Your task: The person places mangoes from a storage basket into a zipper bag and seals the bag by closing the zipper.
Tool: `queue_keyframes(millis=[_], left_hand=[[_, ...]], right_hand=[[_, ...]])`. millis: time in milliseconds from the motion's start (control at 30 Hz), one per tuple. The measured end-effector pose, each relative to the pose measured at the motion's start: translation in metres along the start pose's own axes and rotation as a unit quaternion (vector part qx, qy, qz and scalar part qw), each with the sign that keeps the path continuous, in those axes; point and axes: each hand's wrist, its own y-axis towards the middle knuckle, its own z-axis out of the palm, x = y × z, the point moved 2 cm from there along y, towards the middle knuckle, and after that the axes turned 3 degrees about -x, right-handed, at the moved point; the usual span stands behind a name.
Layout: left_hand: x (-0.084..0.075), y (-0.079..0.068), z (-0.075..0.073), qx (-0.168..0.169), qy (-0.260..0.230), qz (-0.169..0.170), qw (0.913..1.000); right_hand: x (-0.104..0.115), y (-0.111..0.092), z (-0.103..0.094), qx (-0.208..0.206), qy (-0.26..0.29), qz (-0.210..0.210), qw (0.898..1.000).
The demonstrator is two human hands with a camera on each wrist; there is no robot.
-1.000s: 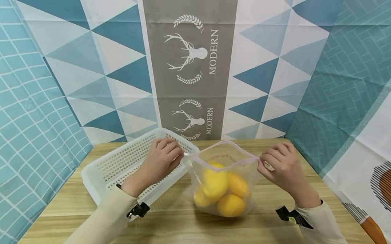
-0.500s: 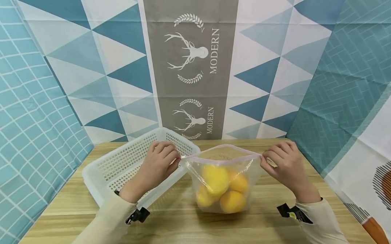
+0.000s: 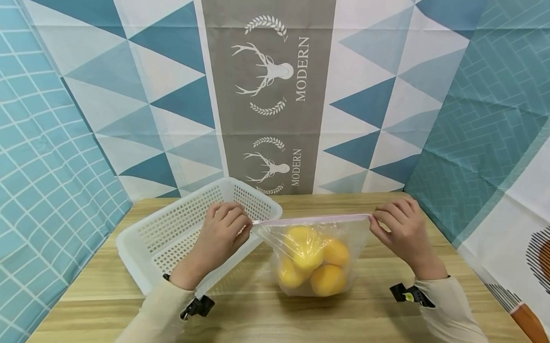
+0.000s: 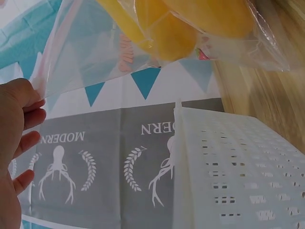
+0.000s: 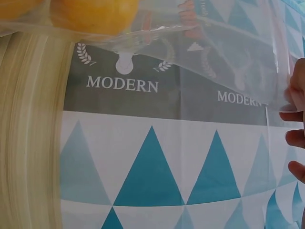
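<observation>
A clear zip bag [image 3: 278, 245] with a pink top edge stands on the table with several yellow and orange fruits [image 3: 304, 248] inside. Its left top corner, by a small white slider [image 3: 257, 222], is pinched by my left hand [image 3: 222, 235]. The right top corner is pinched by my right hand [image 3: 404, 232], so the pink edge is drawn into a straight line. In the left wrist view the thumb and forefinger of the left hand [image 4: 19, 138] meet at the bag's corner. The fingers of the right hand [image 5: 296, 119] show at the right wrist view's edge.
A white perforated basket [image 3: 136, 254] sits at the back left, partly behind the left hand and close to the bag. Wood-grain table [image 3: 282, 330] lies beneath. Patterned cloth [image 3: 271, 90] hangs along the back and both sides.
The bag's mouth has gone from gaping to a flat straight line. My hands have drawn slightly apart, the left moving left and a little down, the right slightly right.
</observation>
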Motion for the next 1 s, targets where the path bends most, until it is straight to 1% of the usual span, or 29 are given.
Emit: queue_keyframes(millis=[167, 333, 567, 667, 800, 900, 1000], left_hand=[[0.000, -0.002, 0.001, -0.013, 0.018, 0.020, 0.9996], [-0.001, -0.005, 0.002, -0.029, 0.040, 0.050, 0.9975], [-0.002, -0.009, 0.005, -0.059, 0.084, 0.084, 0.9911], [-0.003, -0.010, 0.005, -0.062, 0.101, 0.094, 0.9884], [-0.004, -0.009, 0.004, -0.070, 0.097, 0.098, 0.9880], [-0.003, -0.009, 0.005, -0.079, 0.084, 0.092, 0.9891], [-0.003, -0.009, 0.005, -0.082, 0.073, 0.081, 0.9907]], right_hand=[[0.001, -0.002, 0.001, -0.014, -0.003, -0.010, 1.000], [0.002, -0.004, 0.002, -0.023, -0.006, -0.022, 0.999], [0.003, -0.009, 0.001, -0.023, -0.002, -0.027, 0.999], [0.002, -0.010, 0.000, -0.022, 0.003, -0.029, 0.999], [0.002, -0.011, -0.002, -0.021, 0.010, -0.028, 0.999], [0.001, -0.012, -0.003, -0.018, 0.011, -0.024, 0.999], [0.000, -0.013, -0.004, -0.012, 0.011, -0.018, 1.000]])
